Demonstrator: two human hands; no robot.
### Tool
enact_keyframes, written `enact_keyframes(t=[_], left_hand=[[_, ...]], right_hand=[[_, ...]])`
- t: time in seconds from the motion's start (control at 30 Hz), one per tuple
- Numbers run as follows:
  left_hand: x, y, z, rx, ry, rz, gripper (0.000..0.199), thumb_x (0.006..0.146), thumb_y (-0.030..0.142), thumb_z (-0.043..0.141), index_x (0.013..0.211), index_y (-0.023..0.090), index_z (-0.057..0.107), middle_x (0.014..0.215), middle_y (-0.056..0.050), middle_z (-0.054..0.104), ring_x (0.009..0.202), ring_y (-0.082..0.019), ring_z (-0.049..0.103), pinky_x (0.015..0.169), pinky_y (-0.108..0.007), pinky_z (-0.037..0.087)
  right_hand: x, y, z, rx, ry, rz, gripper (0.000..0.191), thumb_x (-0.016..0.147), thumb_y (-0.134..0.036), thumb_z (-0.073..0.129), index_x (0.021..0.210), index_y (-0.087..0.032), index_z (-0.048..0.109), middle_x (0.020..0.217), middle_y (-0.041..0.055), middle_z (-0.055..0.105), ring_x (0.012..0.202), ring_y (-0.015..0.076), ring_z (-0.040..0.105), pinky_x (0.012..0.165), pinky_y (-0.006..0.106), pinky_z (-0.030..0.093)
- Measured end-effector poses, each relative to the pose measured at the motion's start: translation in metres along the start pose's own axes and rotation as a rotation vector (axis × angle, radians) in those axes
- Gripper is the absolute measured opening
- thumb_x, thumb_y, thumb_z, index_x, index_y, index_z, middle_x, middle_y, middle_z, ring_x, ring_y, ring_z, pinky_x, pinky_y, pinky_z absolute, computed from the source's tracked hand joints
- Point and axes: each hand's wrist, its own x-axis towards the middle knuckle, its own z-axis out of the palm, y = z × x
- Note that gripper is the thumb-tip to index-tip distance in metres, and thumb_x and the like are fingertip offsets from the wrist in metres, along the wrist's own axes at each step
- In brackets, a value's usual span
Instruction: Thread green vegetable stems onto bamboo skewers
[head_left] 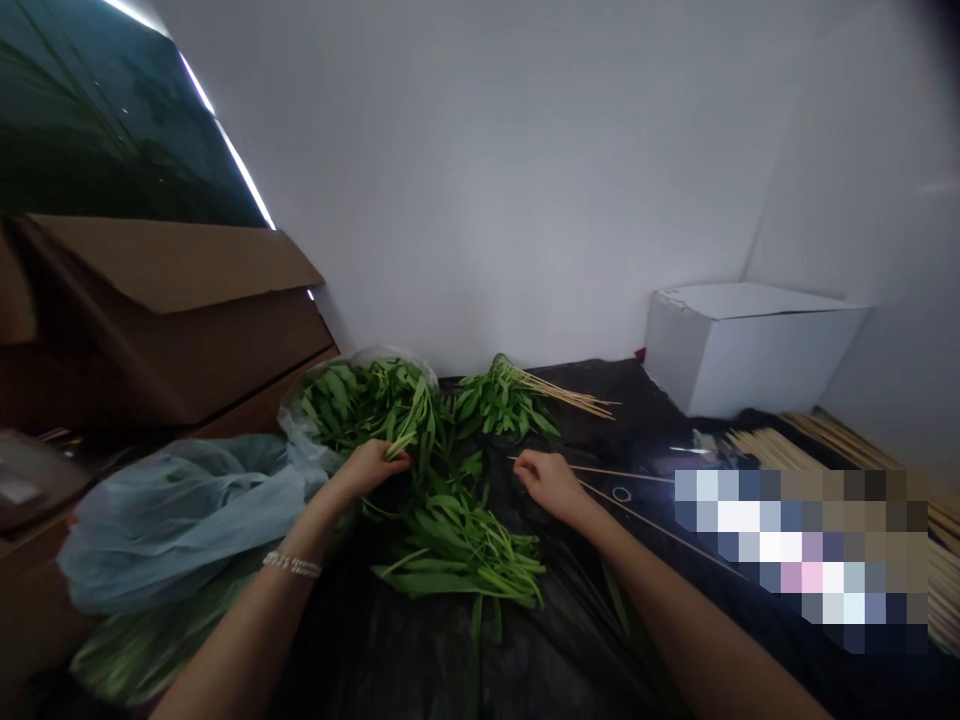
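My left hand (pixel 379 464) is closed, pinching the pale stems of some leafy greens beside the opened plastic bag of greens (pixel 367 400). My right hand (pixel 549 482) has its fingers curled round a thin bamboo skewer (pixel 626 472), whose point sticks out to the left of the fingers. A second thin skewer (pixel 660 523) slants away under the right wrist toward the right. Between and below my hands lies a loose pile of leafy greens (pixel 465 550), stems to the right. Behind them sits a bunch of greens (pixel 499 400) on several skewers, bare ends pointing right.
Black plastic sheeting (pixel 420 650) covers the work surface. A bluish plastic bag (pixel 202 510) lies at left, below a large cardboard box (pixel 180 320). At right stand a white box (pixel 757 345) and bundles of bamboo sticks (pixel 780 447). One patch at right is pixelated. A white wall rises behind.
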Motion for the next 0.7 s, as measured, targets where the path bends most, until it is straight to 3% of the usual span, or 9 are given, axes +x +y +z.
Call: enact_keyframes(t=[0.17, 0.3, 0.4, 0.5, 0.57, 0.63, 0.7], left_hand=[[-0.021, -0.021, 0.005, 0.546, -0.126, -0.020, 0.018, 0.060, 0.016, 0.064, 0.075, 0.023, 0.074, 0.079, -0.008, 0.074, 0.082, -0.027, 0.068, 0.070, -0.029, 0.045], [-0.033, -0.027, 0.015, 0.647, -0.108, -0.057, 0.013, 0.063, 0.014, 0.064, 0.072, 0.018, 0.072, 0.084, -0.016, 0.072, 0.085, -0.033, 0.068, 0.072, -0.035, 0.046], [-0.033, -0.024, 0.011, 0.668, -0.072, -0.063, 0.016, 0.075, 0.024, 0.059, 0.081, 0.018, 0.073, 0.090, -0.018, 0.072, 0.086, -0.035, 0.068, 0.071, -0.037, 0.046], [-0.028, -0.010, -0.004, 0.586, 0.126, -0.047, 0.028, 0.085, 0.033, 0.050, 0.096, 0.020, 0.073, 0.091, -0.017, 0.072, 0.088, -0.033, 0.067, 0.073, -0.035, 0.044], [-0.026, 0.006, -0.013, 0.411, 0.255, 0.023, 0.032, 0.086, 0.039, 0.050, 0.101, 0.021, 0.072, 0.089, -0.012, 0.073, 0.088, -0.030, 0.066, 0.074, -0.032, 0.043], [-0.025, 0.026, -0.016, 0.127, 0.290, 0.106, 0.037, 0.085, 0.046, 0.051, 0.102, 0.020, 0.072, 0.086, -0.008, 0.073, 0.083, -0.026, 0.065, 0.071, -0.029, 0.043], [-0.027, 0.047, -0.010, -0.174, 0.248, 0.169, 0.042, 0.081, 0.052, 0.057, 0.097, 0.017, 0.072, 0.084, -0.007, 0.073, 0.077, -0.022, 0.064, 0.067, -0.027, 0.044]], right_hand=[[-0.002, -0.002, 0.002, -0.029, -0.018, -0.012, 0.016, 0.085, -0.021, 0.055, 0.085, -0.023, 0.071, 0.076, 0.0018, 0.071, 0.068, 0.0158, 0.061, 0.065, 0.024, 0.038], [-0.002, -0.003, 0.002, -0.026, -0.021, -0.017, 0.016, 0.085, -0.022, 0.055, 0.085, -0.023, 0.070, 0.076, 0.0017, 0.070, 0.067, 0.0153, 0.061, 0.064, 0.024, 0.038], [-0.002, -0.003, 0.000, -0.012, -0.005, -0.024, 0.016, 0.085, -0.022, 0.054, 0.084, -0.022, 0.070, 0.074, 0.0014, 0.070, 0.065, 0.0152, 0.060, 0.063, 0.024, 0.038], [0.000, -0.002, -0.002, 0.062, 0.036, -0.010, 0.015, 0.084, -0.021, 0.055, 0.082, -0.021, 0.070, 0.072, 0.0013, 0.070, 0.064, 0.0152, 0.062, 0.062, 0.024, 0.040], [0.002, -0.002, -0.002, 0.160, 0.055, 0.023, 0.014, 0.083, -0.021, 0.055, 0.079, -0.021, 0.068, 0.070, 0.0012, 0.070, 0.062, 0.0148, 0.062, 0.062, 0.025, 0.042], [0.003, -0.002, -0.001, 0.303, 0.057, 0.088, 0.013, 0.082, -0.023, 0.056, 0.077, -0.020, 0.067, 0.067, 0.0007, 0.069, 0.058, 0.0138, 0.063, 0.061, 0.025, 0.045], [0.005, -0.004, -0.002, 0.485, 0.045, 0.181, 0.012, 0.081, -0.026, 0.057, 0.076, -0.019, 0.065, 0.066, 0.0006, 0.068, 0.054, 0.0128, 0.062, 0.056, 0.024, 0.046]])
